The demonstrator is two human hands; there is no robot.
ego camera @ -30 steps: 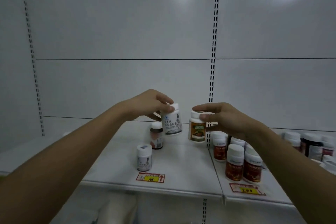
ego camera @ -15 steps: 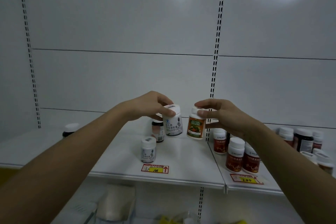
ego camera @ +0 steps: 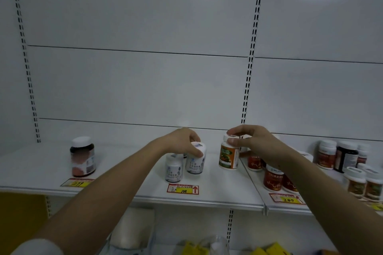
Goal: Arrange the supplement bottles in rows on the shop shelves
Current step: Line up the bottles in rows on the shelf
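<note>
Bare forearms — a white sleeve [ego camera: 39,246] edge, left arm.

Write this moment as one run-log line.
left hand: grips white bottle | right hand: grips orange bottle | both bottles upright at shelf

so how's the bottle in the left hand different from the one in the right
The left hand holds a white-labelled bottle; the right hand holds an orange-and-green-labelled bottle. The white one sits beside a matching bottle; the orange one stands alone. Both are upright, white-capped, gripped at the top.
</note>
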